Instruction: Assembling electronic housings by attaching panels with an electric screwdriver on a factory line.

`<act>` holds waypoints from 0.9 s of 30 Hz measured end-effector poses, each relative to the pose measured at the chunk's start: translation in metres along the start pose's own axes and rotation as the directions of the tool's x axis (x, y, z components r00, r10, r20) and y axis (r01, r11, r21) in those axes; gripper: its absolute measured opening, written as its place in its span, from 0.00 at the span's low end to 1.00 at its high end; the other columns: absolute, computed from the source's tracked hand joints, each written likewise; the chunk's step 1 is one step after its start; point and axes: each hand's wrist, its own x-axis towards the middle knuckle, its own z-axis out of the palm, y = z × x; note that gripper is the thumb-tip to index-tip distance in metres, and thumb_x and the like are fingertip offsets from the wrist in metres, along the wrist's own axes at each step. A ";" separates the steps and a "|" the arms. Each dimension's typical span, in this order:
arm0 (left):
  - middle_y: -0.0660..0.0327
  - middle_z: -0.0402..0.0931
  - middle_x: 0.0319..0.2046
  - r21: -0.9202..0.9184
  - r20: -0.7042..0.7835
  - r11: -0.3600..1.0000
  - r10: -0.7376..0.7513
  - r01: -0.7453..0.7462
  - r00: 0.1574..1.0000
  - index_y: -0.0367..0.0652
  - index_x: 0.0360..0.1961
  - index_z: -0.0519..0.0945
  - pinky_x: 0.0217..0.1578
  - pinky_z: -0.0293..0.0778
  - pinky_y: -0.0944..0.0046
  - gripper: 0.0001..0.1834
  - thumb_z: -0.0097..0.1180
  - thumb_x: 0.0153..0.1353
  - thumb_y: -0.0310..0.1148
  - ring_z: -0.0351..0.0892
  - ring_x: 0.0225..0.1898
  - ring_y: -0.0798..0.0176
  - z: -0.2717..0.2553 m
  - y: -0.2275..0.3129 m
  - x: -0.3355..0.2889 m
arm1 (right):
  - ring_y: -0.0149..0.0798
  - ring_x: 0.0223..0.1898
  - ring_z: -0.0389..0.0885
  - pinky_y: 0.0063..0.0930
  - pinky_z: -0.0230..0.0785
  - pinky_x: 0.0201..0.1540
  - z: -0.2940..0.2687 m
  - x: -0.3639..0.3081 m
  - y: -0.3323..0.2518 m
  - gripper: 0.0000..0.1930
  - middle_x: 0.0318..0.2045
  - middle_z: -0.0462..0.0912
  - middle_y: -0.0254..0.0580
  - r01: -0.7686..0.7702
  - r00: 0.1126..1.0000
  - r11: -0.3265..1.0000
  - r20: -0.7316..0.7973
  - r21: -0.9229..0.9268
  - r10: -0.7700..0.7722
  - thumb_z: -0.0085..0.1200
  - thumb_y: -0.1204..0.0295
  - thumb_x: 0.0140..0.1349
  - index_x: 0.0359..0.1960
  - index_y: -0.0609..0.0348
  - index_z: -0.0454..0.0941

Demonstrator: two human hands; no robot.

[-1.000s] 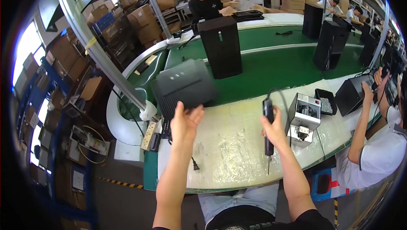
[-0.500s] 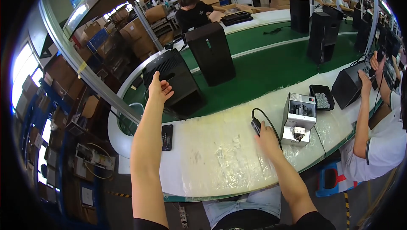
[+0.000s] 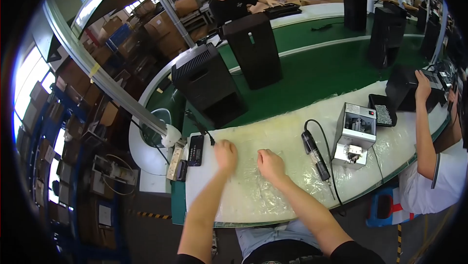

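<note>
My left hand [image 3: 225, 156] is low over the white worktop [image 3: 234, 205], next to the end of a black cable [image 3: 209, 137] and right of a black phone-like slab [image 3: 195, 150]. Its fingers are curled and smeared by motion. Beside it, my right hand [image 3: 271, 165] is closed with the fingers bent under; anything inside them is hidden. Right of that hand, apart from it, a black electric screwdriver [image 3: 316, 154] lies on the worktop. A silver box-shaped screw feeder [image 3: 356, 132] stands beyond it. Two tall black cabinets [image 3: 207, 84], [image 3: 252, 52] stand ahead on the green belt.
A black tray of small screws [image 3: 384, 110] sits behind the feeder. A power strip [image 3: 175, 162] is at the worktop's left edge, near a metal post [image 3: 117, 96]. At right a co-worker's hand [image 3: 423, 86] touches another black cabinet [image 3: 409, 88]. Another person [image 3: 231, 6] works across the belt.
My right hand has let go of the electric screwdriver and moved left. My left hand has come down from the nearer cabinet to the worktop. The view has shifted slightly.
</note>
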 end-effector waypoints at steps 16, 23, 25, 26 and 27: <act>0.39 0.77 0.44 0.140 -0.165 0.960 -0.217 0.241 0.962 0.26 0.51 0.70 0.50 0.72 0.49 0.24 0.51 0.63 0.38 0.74 0.51 0.39 0.038 -0.020 0.041 | 0.48 0.25 0.81 0.38 0.72 0.29 0.018 0.010 0.008 0.06 0.24 0.82 0.47 -0.103 0.994 0.990 0.031 0.097 0.100 0.54 0.70 0.61 0.35 0.57 0.81; 0.41 0.81 0.35 0.101 0.086 0.760 -0.650 0.643 0.755 0.28 0.40 0.76 0.39 0.78 0.48 0.27 0.52 0.65 0.49 0.82 0.38 0.40 0.045 -0.019 0.119 | 0.50 0.28 0.82 0.40 0.74 0.32 0.011 0.012 0.015 0.07 0.29 0.84 0.46 -0.149 0.988 0.981 0.046 0.126 0.144 0.52 0.70 0.61 0.35 0.56 0.81; 0.40 0.80 0.35 0.097 0.097 0.790 -0.613 0.606 0.784 0.28 0.39 0.75 0.40 0.77 0.48 0.27 0.52 0.65 0.50 0.82 0.38 0.39 0.046 -0.048 0.127 | 0.48 0.26 0.82 0.36 0.73 0.30 0.013 0.013 0.009 0.07 0.27 0.83 0.47 -0.092 0.996 0.990 0.025 0.105 0.090 0.53 0.71 0.61 0.37 0.56 0.82; 0.40 0.80 0.36 0.095 0.125 0.819 -0.574 0.566 0.809 0.29 0.39 0.75 0.40 0.77 0.48 0.27 0.53 0.64 0.50 0.81 0.38 0.39 0.047 -0.052 0.133 | 0.48 0.26 0.82 0.36 0.73 0.30 0.013 0.014 0.011 0.07 0.27 0.83 0.47 -0.088 0.996 0.991 0.022 0.105 0.086 0.53 0.71 0.61 0.37 0.56 0.82; 0.37 0.79 0.38 0.072 0.204 0.797 -0.600 0.599 0.774 0.27 0.44 0.75 0.43 0.76 0.48 0.29 0.54 0.63 0.50 0.80 0.42 0.38 0.043 -0.054 0.138 | 0.48 0.26 0.82 0.36 0.73 0.30 0.012 0.014 0.013 0.07 0.26 0.83 0.47 -0.102 0.995 0.989 0.020 0.111 0.100 0.53 0.71 0.60 0.37 0.56 0.82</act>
